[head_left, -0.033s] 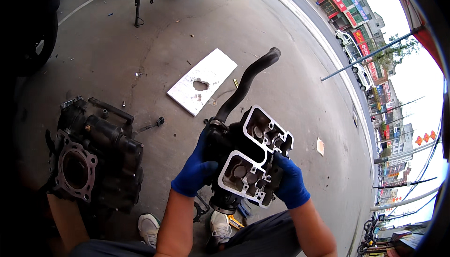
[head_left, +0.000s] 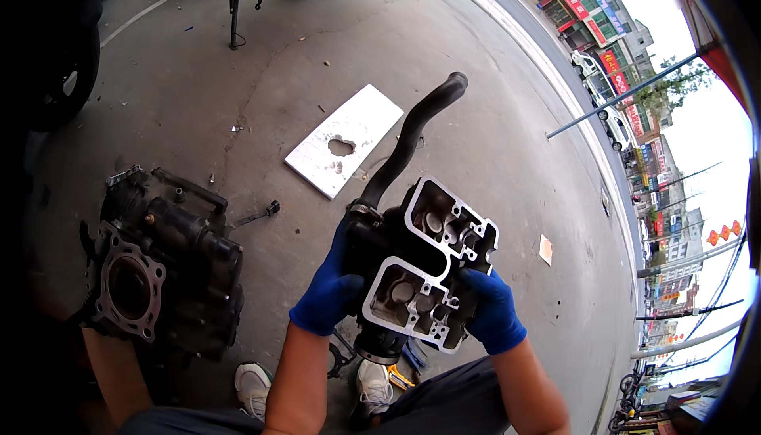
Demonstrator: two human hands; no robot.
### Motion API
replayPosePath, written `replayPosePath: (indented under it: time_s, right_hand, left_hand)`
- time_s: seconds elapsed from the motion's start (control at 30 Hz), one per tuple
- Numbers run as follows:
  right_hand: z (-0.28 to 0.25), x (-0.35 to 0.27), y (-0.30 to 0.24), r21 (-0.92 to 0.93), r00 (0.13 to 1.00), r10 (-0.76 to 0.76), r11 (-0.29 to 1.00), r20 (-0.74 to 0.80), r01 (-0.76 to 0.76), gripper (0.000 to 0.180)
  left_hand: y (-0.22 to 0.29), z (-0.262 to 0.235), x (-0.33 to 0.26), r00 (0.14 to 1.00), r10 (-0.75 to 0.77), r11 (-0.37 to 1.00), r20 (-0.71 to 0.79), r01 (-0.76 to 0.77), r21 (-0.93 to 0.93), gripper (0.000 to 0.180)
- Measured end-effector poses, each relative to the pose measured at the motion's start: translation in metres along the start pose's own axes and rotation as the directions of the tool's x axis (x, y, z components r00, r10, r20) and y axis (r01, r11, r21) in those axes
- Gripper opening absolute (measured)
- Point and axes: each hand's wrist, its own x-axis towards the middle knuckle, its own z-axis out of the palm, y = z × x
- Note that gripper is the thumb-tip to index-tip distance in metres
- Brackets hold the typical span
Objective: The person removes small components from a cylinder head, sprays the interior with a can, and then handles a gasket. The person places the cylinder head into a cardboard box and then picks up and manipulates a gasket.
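A cylinder head [head_left: 445, 278] is held up in front of me, its two open silver-rimmed chambers facing up. My left hand [head_left: 326, 292], in a blue glove, grips its left side near the hose clamp. My right hand [head_left: 495, 310], also gloved in blue, clasps the right side with its thumb over the edge. A bent black hose [head_left: 411, 137] sticks out from the head's upper left. The fingers beneath the casting are hidden. An engine block [head_left: 190, 252] with a round cylinder bore and flat gasket face is to the left, apart from both hands.
A white foam board [head_left: 366, 123] with a broken hole lies on the ground beyond the hose. A small black connector [head_left: 272, 208] is by the engine block. Tools with orange handles [head_left: 399, 377] lie beside my shoe. A motorcycle stand [head_left: 235, 15] is at the far left.
The cylinder head has turned slightly in my hands, and its hose end has shifted a little left and up. Both hands keep their grip.
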Motion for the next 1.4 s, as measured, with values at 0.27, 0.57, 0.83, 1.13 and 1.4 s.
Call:
replayPosePath:
  time_s: [0.27,0.57,0.83,1.13,1.4]
  right_hand:
    - [-0.023,0.016,-0.038,-0.095,0.997,-0.081,0.992,0.004,0.081,0.060]
    - [-0.035,0.035,-0.068,0.067,0.991,-0.053,0.997,0.125,0.045,0.063]
    - [-0.049,0.048,-0.074,0.169,0.959,0.041,0.981,0.280,-0.091,0.062]
    - [-0.048,0.062,-0.058,0.201,0.875,0.122,0.950,0.468,-0.240,0.048]
    - [-0.065,0.035,-0.010,0.231,0.885,0.159,0.931,0.437,-0.281,0.041]
  left_hand:
    - [-0.009,0.077,0.001,0.902,-0.114,0.993,-0.415,0.090,-0.079,0.050]
    - [-0.014,0.103,0.018,0.895,-0.022,0.947,-0.446,-0.124,-0.296,0.078]
    - [-0.018,0.104,0.059,0.833,0.042,0.973,-0.552,-0.159,-0.167,0.058]
    - [-0.047,0.098,0.013,0.716,0.033,0.993,-0.697,0.057,0.106,0.040]
    - [-0.002,0.114,-0.069,0.766,-0.058,0.070,-0.640,0.643,0.763,0.025]
